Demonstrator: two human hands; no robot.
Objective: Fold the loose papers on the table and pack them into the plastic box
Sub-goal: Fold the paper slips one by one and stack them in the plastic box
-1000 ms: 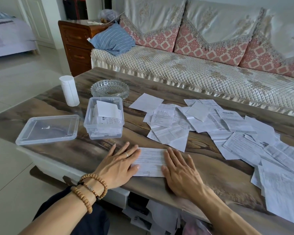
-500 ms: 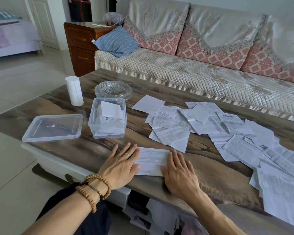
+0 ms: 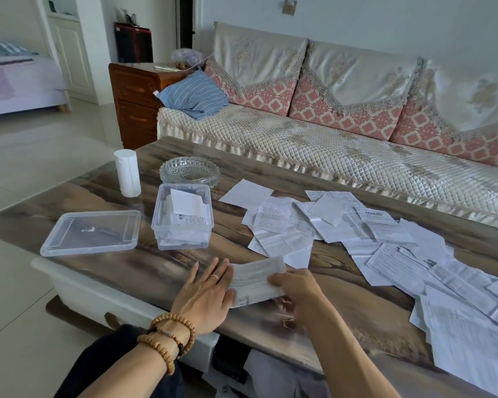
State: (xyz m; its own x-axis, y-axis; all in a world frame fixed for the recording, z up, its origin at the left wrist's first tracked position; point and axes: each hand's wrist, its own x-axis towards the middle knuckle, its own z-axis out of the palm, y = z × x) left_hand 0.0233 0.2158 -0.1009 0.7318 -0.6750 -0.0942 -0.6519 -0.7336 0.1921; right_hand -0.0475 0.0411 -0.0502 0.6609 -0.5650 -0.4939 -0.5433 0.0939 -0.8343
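Head view, going L to R across the bench point(image 3: 127, 282): the box lid point(image 3: 91, 232) lies off at about 9 o'clock from the hands, nothing on it but what looks like a small scrap or glint, can't tell which. Just R of it the plastic box point(image 3: 182, 216) stands open and looks roughly half to two-thirds full of folded slips, one white sheet sticking up above the rim. Behind it, toward 12 o'clock, sit a white roll point(image 3: 127, 172) and a glass dish point(image 3: 189, 170); the dish looks empty.

Near edge, 6 o'clock: left hand point(image 3: 204, 294) lies flat, fingers spread, pressing the L end of a printed paper point(image 3: 255, 280). Right hand point(image 3: 296, 288) is curled at the paper's R end, fingertips pinching it and turning it over, so prob. mid-fold; it's blurred, so exact grip is unclear.

From 1 to 4 o'clock, loose papers point(image 3: 385, 242) sprawl over the bench in overlapping heaps, most unfolded.

Progress, my guess: well under halfway. A batch is packed, one sheet is in hand, plenty still to fold, and the lid is not yet on.
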